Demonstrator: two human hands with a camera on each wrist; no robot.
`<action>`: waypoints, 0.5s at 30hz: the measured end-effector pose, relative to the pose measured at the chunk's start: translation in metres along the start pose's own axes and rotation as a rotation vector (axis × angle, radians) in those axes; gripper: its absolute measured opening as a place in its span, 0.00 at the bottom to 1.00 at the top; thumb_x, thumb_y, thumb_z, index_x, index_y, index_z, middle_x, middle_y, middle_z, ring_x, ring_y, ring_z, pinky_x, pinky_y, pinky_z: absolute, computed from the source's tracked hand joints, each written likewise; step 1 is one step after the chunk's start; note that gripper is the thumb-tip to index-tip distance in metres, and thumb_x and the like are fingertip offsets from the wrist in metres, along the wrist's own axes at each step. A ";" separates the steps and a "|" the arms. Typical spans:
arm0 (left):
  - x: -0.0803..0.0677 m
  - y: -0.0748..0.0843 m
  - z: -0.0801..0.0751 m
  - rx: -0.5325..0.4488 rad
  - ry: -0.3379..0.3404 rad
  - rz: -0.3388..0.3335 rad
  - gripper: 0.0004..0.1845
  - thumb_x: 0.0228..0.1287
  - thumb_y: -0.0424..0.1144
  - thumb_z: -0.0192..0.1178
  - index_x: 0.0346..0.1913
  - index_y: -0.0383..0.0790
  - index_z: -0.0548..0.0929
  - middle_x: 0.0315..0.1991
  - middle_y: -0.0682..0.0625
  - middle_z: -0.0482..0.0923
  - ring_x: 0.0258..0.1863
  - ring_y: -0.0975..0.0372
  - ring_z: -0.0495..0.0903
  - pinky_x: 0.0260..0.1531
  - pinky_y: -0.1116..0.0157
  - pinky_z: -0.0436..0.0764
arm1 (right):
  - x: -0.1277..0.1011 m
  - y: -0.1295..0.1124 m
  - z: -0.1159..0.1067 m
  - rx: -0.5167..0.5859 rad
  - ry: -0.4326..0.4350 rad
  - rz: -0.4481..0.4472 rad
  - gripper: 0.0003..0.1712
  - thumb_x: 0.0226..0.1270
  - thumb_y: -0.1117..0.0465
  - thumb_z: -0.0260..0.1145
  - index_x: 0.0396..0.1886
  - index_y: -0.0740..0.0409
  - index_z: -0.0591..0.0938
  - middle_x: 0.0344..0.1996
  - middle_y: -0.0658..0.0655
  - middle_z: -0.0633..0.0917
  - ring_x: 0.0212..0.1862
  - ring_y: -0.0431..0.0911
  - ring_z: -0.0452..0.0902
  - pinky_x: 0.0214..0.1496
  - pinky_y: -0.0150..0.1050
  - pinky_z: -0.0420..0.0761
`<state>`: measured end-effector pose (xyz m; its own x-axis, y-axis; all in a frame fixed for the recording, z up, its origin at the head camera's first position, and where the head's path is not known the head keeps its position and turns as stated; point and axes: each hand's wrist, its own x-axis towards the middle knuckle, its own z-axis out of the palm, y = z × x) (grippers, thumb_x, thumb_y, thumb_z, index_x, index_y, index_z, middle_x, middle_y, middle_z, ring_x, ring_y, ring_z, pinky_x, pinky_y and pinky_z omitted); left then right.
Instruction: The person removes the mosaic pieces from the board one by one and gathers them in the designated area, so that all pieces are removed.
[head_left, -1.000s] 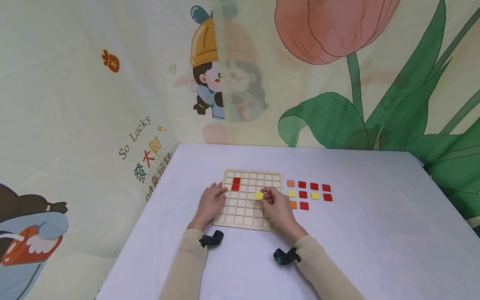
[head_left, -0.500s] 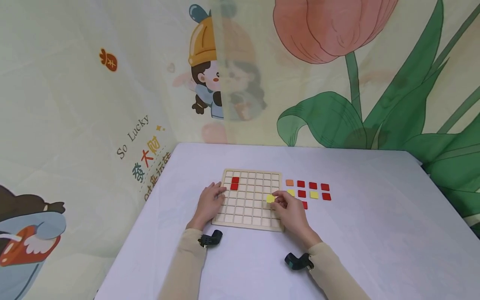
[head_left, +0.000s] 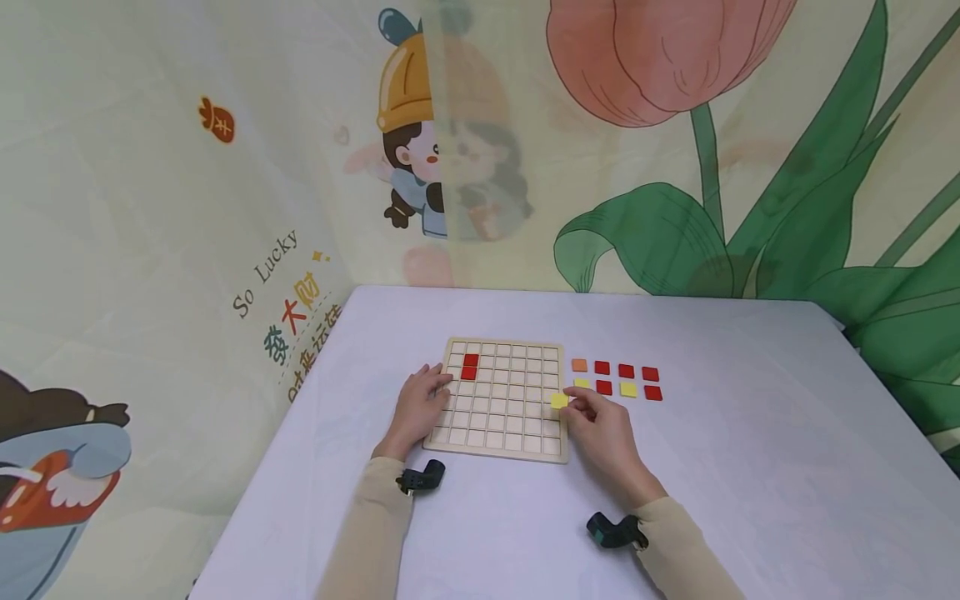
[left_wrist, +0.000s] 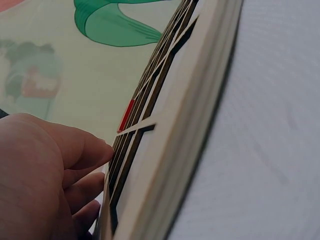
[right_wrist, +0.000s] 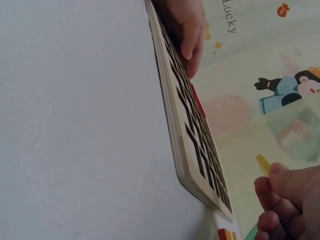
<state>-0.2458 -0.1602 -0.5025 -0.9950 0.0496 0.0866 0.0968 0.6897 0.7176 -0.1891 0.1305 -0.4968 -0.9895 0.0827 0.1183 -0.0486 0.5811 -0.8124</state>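
In the head view a square wooden grid board (head_left: 495, 405) lies on the white table, with two red tiles (head_left: 469, 367) set one above the other in its upper left squares. My left hand (head_left: 418, 408) rests at the board's left edge, fingers relaxed against the frame. Between thumb and fingertips, my right hand (head_left: 606, 429) pinches a yellow tile (head_left: 558, 401) over the board's right edge. From the right wrist view, that tile (right_wrist: 262, 162) appears edge-on, held above the board's surface.
Right of the board lie rows of loose square tiles: an orange tile (head_left: 579, 365), several red tiles (head_left: 626, 371) and yellow ones, including a yellow tile (head_left: 628, 389). My right hand hides the lower row. A printed cloth (head_left: 637, 167) hangs behind the table.
My right hand has moved rightward with the yellow tile, from the middle of the board to its right edge, covering the lowest loose tiles. The left hand stays in place.
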 end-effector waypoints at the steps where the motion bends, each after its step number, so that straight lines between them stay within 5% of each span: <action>1: 0.000 0.000 0.000 0.000 0.001 0.000 0.16 0.64 0.38 0.51 0.53 0.43 0.78 0.65 0.51 0.63 0.68 0.59 0.51 0.69 0.62 0.44 | -0.001 0.001 -0.002 -0.010 0.005 -0.002 0.20 0.57 0.56 0.66 0.51 0.46 0.78 0.29 0.46 0.77 0.33 0.43 0.70 0.27 0.26 0.76; 15: 0.001 -0.003 0.003 0.018 0.006 0.001 0.16 0.64 0.39 0.50 0.53 0.43 0.78 0.65 0.51 0.63 0.68 0.60 0.50 0.69 0.63 0.43 | -0.008 0.015 -0.025 -0.051 0.075 -0.015 0.20 0.56 0.60 0.67 0.50 0.50 0.79 0.31 0.49 0.79 0.32 0.44 0.71 0.27 0.25 0.76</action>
<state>-0.2477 -0.1603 -0.5068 -0.9947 0.0459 0.0917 0.0975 0.7023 0.7052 -0.1786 0.1592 -0.4954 -0.9758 0.1329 0.1736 -0.0540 0.6231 -0.7803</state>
